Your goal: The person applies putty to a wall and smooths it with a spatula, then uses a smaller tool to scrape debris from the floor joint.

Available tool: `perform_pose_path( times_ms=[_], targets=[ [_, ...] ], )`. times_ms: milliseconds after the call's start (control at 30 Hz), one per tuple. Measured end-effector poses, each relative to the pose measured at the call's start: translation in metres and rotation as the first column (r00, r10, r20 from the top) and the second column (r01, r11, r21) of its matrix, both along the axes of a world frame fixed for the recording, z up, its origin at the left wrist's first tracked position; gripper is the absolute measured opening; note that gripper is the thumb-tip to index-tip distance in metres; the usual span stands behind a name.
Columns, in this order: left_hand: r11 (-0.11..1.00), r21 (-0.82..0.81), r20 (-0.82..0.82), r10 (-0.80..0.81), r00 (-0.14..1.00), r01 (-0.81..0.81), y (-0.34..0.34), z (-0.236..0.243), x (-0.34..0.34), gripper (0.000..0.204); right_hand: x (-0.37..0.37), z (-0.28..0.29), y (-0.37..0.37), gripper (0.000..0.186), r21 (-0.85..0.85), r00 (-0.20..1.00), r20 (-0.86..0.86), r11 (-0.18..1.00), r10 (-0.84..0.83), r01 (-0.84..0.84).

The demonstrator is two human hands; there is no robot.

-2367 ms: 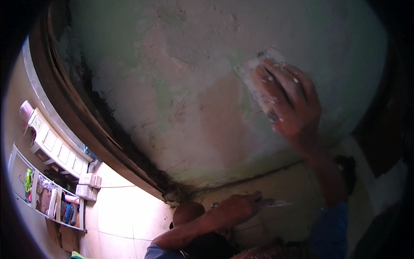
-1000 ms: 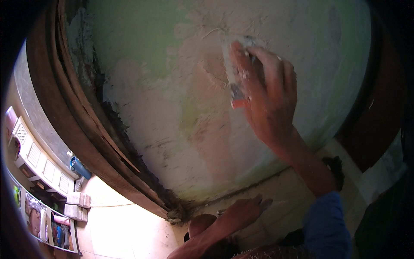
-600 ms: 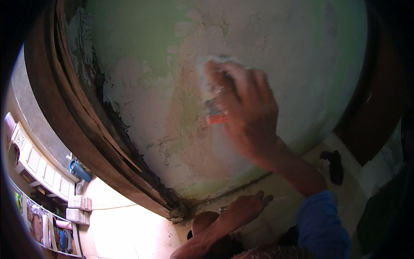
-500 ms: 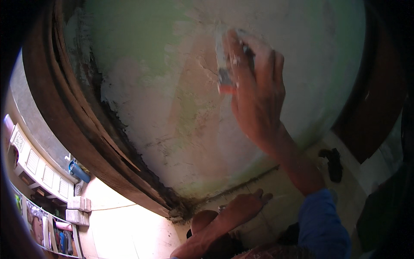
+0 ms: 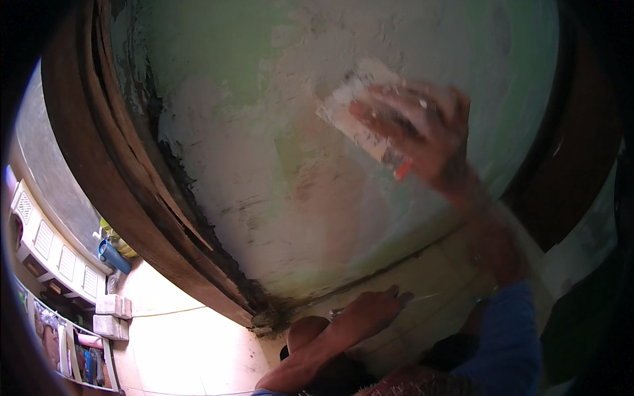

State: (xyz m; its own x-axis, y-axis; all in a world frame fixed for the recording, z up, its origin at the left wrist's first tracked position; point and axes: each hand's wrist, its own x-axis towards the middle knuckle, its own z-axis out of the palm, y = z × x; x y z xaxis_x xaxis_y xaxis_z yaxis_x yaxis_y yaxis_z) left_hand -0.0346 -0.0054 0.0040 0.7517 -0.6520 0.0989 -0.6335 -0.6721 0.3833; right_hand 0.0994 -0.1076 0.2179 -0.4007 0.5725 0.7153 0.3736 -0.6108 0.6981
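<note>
Gripping a flat scraper, the R hand is pressing up close to the wall, fingers bent over the tool's back & thumb side tucked nr its orange end. Hand's not open: it's curling round the scraper, tho blur is hiding the exact fingertip contact. White smears are showing on the knuckles. Scraper's lying tilted approx mid-wall, its pale edge facing up-L; can't tell if the whole edge is touching.

L hand is staying low, nr the wall's bottom edge, fingers mostly closed round a thin tool; its handle end is peeking out on the L & a pale sliver is sticking out past the fingers on the R. Rest of it's hidden by the hand.

Wall is showing green paint w/ greyish & brownish patches, rough in spots. Dark wood frame is curving down its L side, w/ a crumbly gap btwn. Blue sleeve is covering the R upper arm. Far L, grey blocks are sitting stacked on pale floor tiles, w/ a blue container standing nr a white plastic unit.
</note>
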Motion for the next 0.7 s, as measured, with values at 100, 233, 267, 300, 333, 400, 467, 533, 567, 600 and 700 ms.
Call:
perform_pose_path(
  times_ms=[100, 233, 267, 300, 333, 400, 467, 533, 567, 600, 700],
  targets=[
    [0.999, -0.010, -0.022, -0.048, 0.999, 0.048, -0.005, 0.004, 0.007, 0.040, 0.017, 0.053, -0.003, 0.051, -0.164, 0.979, 0.196, 0.986, 0.046, -0.013],
    [1.000, -0.020, -0.046, -0.024, 0.999, 0.023, -0.006, -0.003, 0.011, 0.041, 0.022, 0.089, 0.012, 0.047, -0.347, 0.978, 0.190, 0.938, 0.082, -0.011],
    [0.999, -0.028, -0.032, -0.020, 0.999, 0.019, -0.007, -0.005, 0.012, 0.040, 0.026, 0.094, 0.012, 0.047, -0.348, 0.977, 0.201, 0.937, 0.077, -0.003],
    [0.999, -0.039, -0.013, -0.020, 1.000, 0.020, -0.008, -0.006, 0.013, 0.040, 0.029, 0.097, 0.010, 0.047, -0.350, 0.975, 0.215, 0.936, 0.057, 0.022],
    [0.999, -0.039, -0.014, -0.012, 1.000, 0.011, -0.009, -0.008, 0.013, 0.040, 0.031, 0.098, 0.006, 0.047, -0.349, 0.974, 0.221, 0.936, 0.042, 0.039],
    [0.999, -0.037, -0.018, 0.004, 1.000, -0.005, -0.009, -0.011, 0.014, 0.039, 0.039, 0.099, -0.004, 0.046, -0.338, 0.972, 0.235, 0.938, 0.002, 0.080],
    [1.000, -0.012, -0.019, 0.000, 1.000, 0.000, -0.008, -0.005, 0.013, 0.038, 0.046, 0.096, -0.016, 0.046, -0.320, 0.969, 0.243, 0.940, -0.042, 0.121],
    [1.000, 0.019, -0.026, 0.000, 1.000, 0.000, -0.007, -0.001, 0.012, 0.039, 0.053, 0.092, -0.030, 0.045, -0.300, 0.967, 0.239, 0.941, -0.086, 0.158],
    [0.999, 0.038, -0.032, 0.002, 0.999, 0.000, -0.007, 0.000, 0.012, 0.041, 0.055, 0.088, -0.037, 0.045, -0.292, 0.964, 0.240, 0.938, -0.115, 0.185],
    [0.999, 0.055, -0.040, 0.001, 0.999, 0.001, -0.008, 0.000, 0.011, 0.042, 0.057, 0.083, -0.045, 0.045, -0.285, 0.964, 0.224, 0.936, -0.146, 0.208],
    [0.999, 0.047, -0.011, -0.008, 1.000, 0.008, -0.009, -0.002, 0.010, 0.043, 0.049, 0.063, -0.067, 0.044, -0.249, 0.954, 0.177, 0.926, -0.243, 0.283]
  ],
)
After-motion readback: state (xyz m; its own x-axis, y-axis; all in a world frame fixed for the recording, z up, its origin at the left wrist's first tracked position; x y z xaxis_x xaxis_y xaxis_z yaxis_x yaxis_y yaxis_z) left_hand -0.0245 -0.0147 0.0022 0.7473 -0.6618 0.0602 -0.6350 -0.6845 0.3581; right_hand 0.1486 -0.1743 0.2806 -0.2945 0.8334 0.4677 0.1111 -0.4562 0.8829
